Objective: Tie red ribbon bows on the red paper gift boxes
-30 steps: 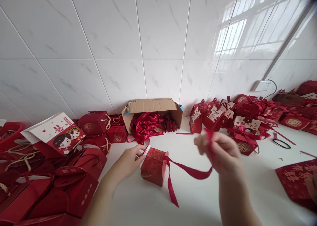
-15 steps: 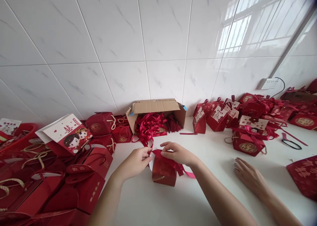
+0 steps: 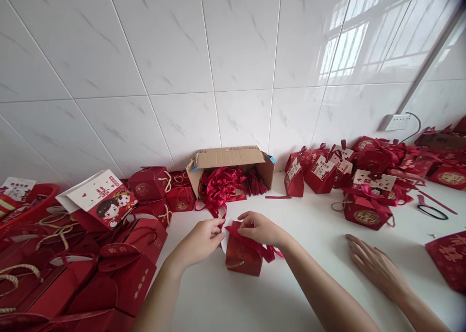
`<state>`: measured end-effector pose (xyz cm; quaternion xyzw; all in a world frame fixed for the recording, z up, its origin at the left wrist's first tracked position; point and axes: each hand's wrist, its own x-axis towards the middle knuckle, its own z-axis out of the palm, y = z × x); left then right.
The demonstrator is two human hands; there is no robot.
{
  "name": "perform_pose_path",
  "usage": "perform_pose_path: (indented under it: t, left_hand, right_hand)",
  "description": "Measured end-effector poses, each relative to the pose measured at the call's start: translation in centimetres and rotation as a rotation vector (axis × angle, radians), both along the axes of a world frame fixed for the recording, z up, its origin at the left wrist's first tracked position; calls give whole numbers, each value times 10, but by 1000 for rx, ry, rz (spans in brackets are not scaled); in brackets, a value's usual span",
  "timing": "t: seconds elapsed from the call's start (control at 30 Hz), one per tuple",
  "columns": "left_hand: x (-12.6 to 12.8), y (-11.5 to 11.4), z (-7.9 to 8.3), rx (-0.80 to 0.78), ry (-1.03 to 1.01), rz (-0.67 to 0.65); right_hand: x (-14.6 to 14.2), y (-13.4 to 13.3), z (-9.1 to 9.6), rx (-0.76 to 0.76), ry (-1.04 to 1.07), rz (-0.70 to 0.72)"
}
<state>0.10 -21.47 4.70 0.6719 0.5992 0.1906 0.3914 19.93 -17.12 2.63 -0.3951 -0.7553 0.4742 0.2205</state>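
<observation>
A small red gift box [image 3: 243, 260] stands on the white table in front of me, a short gold cord low on its front. My right hand [image 3: 261, 229] is over its top, thumb and fingers pinched on a dark red ribbon [image 3: 259, 248] whose tails hang down the right side. At the box's upper left, my left hand [image 3: 204, 239] has its thumb and fingers drawn together. Anything between those fingertips is too small to make out. A white piece [image 3: 224, 239], perhaps a card, shows between my left fingertips and the box.
Behind the box, a cardboard carton [image 3: 230, 155] holds tangled red ribbons [image 3: 222, 185]. Red boxes with cord handles [image 3: 124, 278] crowd the left. Finished-looking tagged boxes [image 3: 320, 174] line the right back. Another person's hand [image 3: 374, 264] lies flat at right, near scissors [image 3: 432, 211].
My right hand has drawn the ribbon slightly; its tail at the right is shorter and hangs differently. The left hand stays nearly in place. The view has shifted slightly.
</observation>
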Motion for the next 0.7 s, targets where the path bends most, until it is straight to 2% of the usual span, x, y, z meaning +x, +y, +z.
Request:
perform_pose_path:
  t: [0.27,0.43,0.7]
  left_hand:
    - [6,-4,2,11,-35,-18]
    - [7,-1,2,13,-76,-26]
    - [9,1,-1,94,-20,-47]
  right_hand:
    - [-9,2,-16,145,11,-18]
    - [-9,-2,-14,182,-5,-63]
    - [-10,2,-21,186,-76,-106]
